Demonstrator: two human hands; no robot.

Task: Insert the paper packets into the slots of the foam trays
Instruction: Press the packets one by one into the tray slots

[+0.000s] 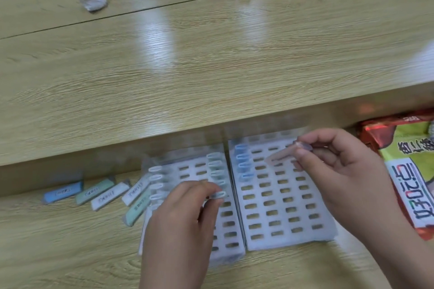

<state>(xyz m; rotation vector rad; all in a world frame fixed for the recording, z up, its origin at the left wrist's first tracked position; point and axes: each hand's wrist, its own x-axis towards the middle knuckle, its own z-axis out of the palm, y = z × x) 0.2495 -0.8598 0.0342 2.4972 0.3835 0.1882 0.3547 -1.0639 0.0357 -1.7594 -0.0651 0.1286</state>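
The left hand (185, 216) is hovering palm-down over the left foam tray (225, 254), its curled fingertips pinching a seated packet (219, 194) in that tray's right column. The right hand (340, 171), right of that tray and above the second foam tray (281, 241), is pinching a pink packet (279, 158). Five loose packets (109, 196) are lying just left of the left tray.

Pale wood-grain table (211, 73), glossy with 2 light streaks (150, 30)

Loose packets (98, 195) left of trays (279, 197)
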